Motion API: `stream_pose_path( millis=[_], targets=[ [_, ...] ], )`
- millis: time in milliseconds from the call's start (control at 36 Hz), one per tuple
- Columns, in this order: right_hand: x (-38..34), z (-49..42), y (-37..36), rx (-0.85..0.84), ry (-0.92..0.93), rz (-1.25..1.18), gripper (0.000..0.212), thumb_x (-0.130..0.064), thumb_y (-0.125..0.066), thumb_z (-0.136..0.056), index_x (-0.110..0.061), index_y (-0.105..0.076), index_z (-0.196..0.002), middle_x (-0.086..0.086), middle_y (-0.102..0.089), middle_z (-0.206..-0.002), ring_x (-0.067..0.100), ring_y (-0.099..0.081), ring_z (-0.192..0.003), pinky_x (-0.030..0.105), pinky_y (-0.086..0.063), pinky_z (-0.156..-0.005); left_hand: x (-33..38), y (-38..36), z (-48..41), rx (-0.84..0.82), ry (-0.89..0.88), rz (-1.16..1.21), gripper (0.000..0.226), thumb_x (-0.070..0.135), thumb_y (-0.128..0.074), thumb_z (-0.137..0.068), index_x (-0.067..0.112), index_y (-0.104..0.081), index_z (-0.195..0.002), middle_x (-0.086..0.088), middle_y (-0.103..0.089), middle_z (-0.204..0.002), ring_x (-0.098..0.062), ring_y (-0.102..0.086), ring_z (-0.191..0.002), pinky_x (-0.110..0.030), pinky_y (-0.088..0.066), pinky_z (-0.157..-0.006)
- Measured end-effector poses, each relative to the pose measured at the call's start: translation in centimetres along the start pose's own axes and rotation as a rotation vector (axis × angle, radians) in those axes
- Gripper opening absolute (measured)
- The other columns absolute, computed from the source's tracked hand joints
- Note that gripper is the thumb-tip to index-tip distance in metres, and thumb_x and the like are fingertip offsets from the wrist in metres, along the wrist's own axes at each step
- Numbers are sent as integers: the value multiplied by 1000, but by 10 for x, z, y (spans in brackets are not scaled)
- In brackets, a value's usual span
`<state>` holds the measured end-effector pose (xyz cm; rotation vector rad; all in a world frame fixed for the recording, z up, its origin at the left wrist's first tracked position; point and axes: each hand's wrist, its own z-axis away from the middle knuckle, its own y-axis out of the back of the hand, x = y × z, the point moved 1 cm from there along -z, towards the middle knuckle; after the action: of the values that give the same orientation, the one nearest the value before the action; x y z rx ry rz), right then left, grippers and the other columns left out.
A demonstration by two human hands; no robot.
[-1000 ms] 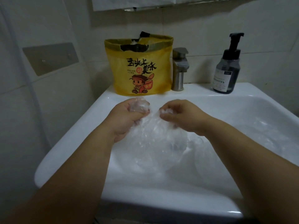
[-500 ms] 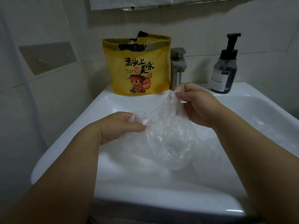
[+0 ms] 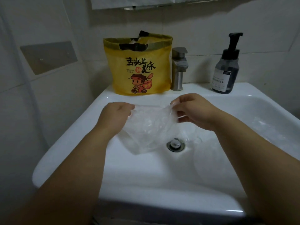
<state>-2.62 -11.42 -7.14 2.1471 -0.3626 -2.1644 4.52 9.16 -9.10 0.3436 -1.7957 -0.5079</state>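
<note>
Both hands had drawn apart, stretching the clear plastic bag (image 3: 149, 127) open above the sink (image 3: 243, 101). Left hand (image 3: 116, 116) and right hand (image 3: 193, 109) each pinched its rim; flimsy, light, probably slippery, best held at the edges.

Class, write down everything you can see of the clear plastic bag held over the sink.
The bag is thin, clear, crinkled plastic film; the white sink shows through it. Its top edge is stretched between the hands: the left hand pinches one end, the right hand the other. The rest hangs slack and wrinkled into the basin, ending just left of the drain. Whether it touches the basin cannot be told.
</note>
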Motion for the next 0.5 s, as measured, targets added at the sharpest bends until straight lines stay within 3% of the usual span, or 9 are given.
stream_pose_path(
  millis=[111, 194, 250, 306, 389, 444, 500],
  targets=[
    [-2, -3, 1, 191, 68, -177, 25, 9, -42, -90, -7, -59, -81, 16, -53, -88, 28, -51, -80, 36, -47, -72, 0, 1, 0, 8, -78, 20, 15, 14, -71, -84, 29, -68, -82, 11, -69, -92, -7, -64, -83, -16, -45, -72],
    [-1, -5, -5, 306, 53, -294, 25, 6, -41, -92, -8, -60, -85, 10, -54, -84, 21, -51, -76, 34, -45, -75, 5, -7, 5, -67, -97, 107, 10, 14, -75, -81, 23, -69, -80, 4, -71, -88, -7, -65, -82, -12, -47, -70],
    [0, -8, -10, 382, 20, -361, 26, 5, -40, -90, -8, -62, -90, 11, -58, -89, 24, -55, -83, 36, -48, -83, 7, -10, 6, -95, -78, 149, 7, 13, -71, -84, 19, -67, -83, 5, -69, -83, -2, -63, -73, -8, -46, -64],
    [-1, -9, -11, 469, -19, -408, 31, 5, -39, -88, -5, -64, -103, 13, -63, -100, 29, -61, -95, 37, -50, -87, 9, -10, 6, -120, -14, 209, 8, 12, -61, -91, 18, -64, -90, 1, -67, -84, -6, -61, -70, -16, -48, -66],
    [-2, -7, -7, 537, -30, -525, 37, 3, -39, -93, -8, -56, -123, 7, -62, -98, 22, -61, -91, 29, -54, -74, 10, -9, 2, -195, 85, 400, 23, 5, -49, -94, 16, -63, -108, -8, -71, -94, -21, -66, -83, -35, -51, -76],
    [-3, -5, -5, 533, -13, -549, 36, 0, -37, -97, -11, -52, -128, 2, -58, -97, 16, -58, -85, 26, -51, -69, 11, -9, 2, -236, 111, 536, 30, -1, -45, -95, 12, -62, -115, -4, -73, -91, -17, -69, -80, -31, -55, -72],
    [-4, -4, -5, 518, -3, -492, 32, -4, -38, -99, -12, -54, -126, 5, -60, -100, 18, -59, -86, 31, -53, -74, 15, -8, 5, -278, 137, 650, 34, -5, -41, -96, 11, -64, -115, -3, -74, -89, -13, -70, -77, -25, -57, -65]
  ],
)
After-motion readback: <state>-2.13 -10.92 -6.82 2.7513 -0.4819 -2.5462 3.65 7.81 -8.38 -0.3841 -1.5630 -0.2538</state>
